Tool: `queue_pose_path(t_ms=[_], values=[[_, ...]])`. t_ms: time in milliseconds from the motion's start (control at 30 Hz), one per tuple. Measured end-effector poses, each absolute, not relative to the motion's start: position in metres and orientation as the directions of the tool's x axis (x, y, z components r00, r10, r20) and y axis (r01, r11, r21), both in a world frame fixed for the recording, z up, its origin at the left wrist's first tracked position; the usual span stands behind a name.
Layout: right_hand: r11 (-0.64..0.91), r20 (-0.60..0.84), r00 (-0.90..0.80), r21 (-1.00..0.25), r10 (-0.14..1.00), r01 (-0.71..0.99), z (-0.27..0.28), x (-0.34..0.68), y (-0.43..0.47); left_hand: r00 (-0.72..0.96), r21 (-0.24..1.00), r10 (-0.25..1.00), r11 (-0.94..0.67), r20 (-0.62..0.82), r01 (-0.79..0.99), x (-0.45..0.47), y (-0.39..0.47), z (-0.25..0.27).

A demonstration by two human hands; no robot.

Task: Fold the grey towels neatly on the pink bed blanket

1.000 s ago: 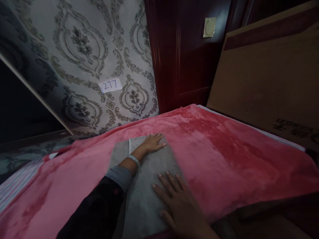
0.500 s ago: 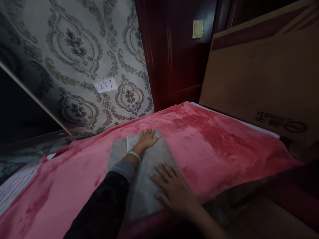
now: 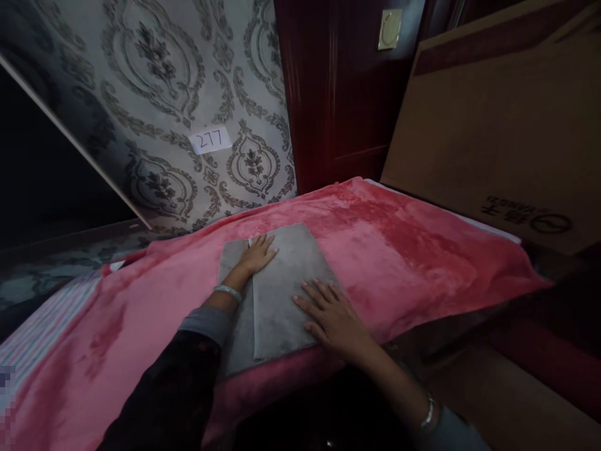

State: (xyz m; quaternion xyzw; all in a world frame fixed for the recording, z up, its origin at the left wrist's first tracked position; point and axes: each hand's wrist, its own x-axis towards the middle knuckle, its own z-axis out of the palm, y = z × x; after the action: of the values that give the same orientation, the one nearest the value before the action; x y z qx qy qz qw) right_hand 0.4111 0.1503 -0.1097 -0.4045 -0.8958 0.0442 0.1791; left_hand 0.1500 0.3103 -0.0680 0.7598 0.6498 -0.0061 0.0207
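Observation:
A grey folded cloth [image 3: 286, 300] lies flat on a pink and red plush blanket [image 3: 159, 313]. One layer of it is turned over, and its edge runs lengthwise left of the middle. My left hand [image 3: 257, 254] rests on the cloth's far part, over that edge, with its fingers stretched out. Nearer me, my right hand [image 3: 331, 316] lies spread along the cloth's right side. Both hands are open and press on the cloth without gripping it. The palms hide small parts of it.
Patterned wallpaper bearing a paper label marked 277 [image 3: 211, 140] rises behind the blanket. A dark red door [image 3: 333, 94] stands beside it. At the right leans a large cardboard box [image 3: 493, 131]. Striped fabric [image 3: 51, 313] shows at the left edge.
My left hand has slid left and towards me across the cloth, from its far right part to the folded edge. My right hand stays spread on the right side. The view has shifted slightly.

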Motion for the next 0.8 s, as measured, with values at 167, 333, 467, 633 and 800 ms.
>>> queue_pose_path(t_ms=[167, 333, 467, 633, 800], values=[[0.662, 0.318, -0.591, -0.204, 0.741, 0.721, -0.123, 0.417, 0.131, 0.103, 0.000, 0.993, -0.103, 0.053, 0.995, 0.159, 0.304, -0.064], [0.688, 0.342, -0.603, -0.252, 0.721, 0.680, -0.124, 0.427, 0.113, 0.153, 0.002, 0.986, -0.154, 0.064, 0.988, 0.164, 0.267, -0.057], [0.697, 0.366, -0.596, -0.306, 0.715, 0.648, -0.107, 0.411, 0.117, 0.425, 0.052, 0.905, -0.425, 0.012, 0.904, 0.166, 0.211, -0.061], [0.718, 0.364, -0.630, -0.202, 0.687, 0.666, -0.110, 0.372, 0.131, 0.467, 0.109, 0.883, -0.469, 0.041, 0.876, 0.161, 0.156, -0.082], [0.729, 0.392, -0.639, -0.143, 0.662, 0.669, -0.127, 0.374, 0.120, 0.453, 0.131, 0.888, -0.459, 0.077, 0.879, 0.159, 0.146, -0.088]])
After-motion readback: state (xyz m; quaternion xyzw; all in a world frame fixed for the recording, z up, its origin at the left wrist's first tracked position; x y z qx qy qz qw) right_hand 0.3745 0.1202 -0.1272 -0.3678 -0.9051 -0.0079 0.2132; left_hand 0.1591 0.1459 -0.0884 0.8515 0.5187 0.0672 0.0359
